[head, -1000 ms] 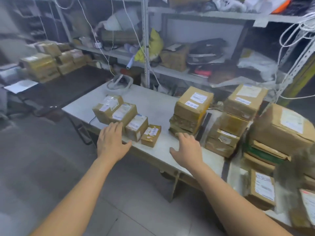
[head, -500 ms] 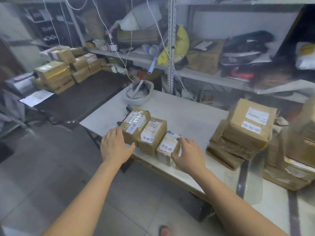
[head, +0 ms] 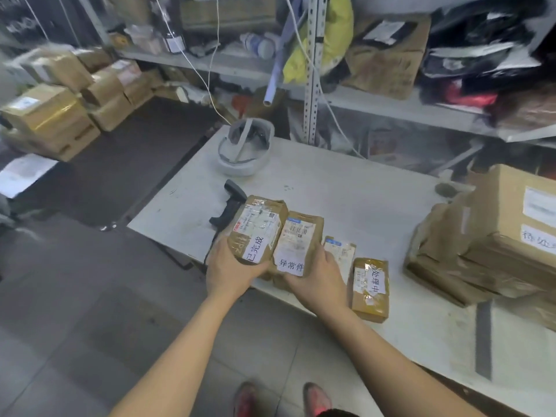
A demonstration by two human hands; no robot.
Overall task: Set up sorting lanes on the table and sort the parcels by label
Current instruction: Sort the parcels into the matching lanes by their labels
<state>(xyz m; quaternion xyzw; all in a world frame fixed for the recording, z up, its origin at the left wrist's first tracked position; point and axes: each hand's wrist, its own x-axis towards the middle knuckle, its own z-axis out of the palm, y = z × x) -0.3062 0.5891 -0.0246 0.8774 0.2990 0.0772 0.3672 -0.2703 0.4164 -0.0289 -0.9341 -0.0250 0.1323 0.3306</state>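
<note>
While cluttered shelves (head: pixel 376 97) back the white table (head: pixel 346 191), left hand (head: pixel 228 270) now grips the leftmost parcel (head: pixel 257 228), right hand (head: pixel 319 276) the next parcel (head: pixel 298 239), camera nearer.

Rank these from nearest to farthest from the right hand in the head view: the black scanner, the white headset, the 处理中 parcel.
1. 处理中 parcel: just right of the right hand, at the table's near edge.
2. Scanner: left, beyond the held parcels.
3. Headset: far side of the table.

Lay on the white tabletop: a black handheld barcode scanner (head: pixel 229 203), and behind it a pale grey headset with a looped strap (head: pixel 245 147). Hung from the metal shelving behind: a crumpled yellow plastic bag (head: pixel 337 34).
</note>
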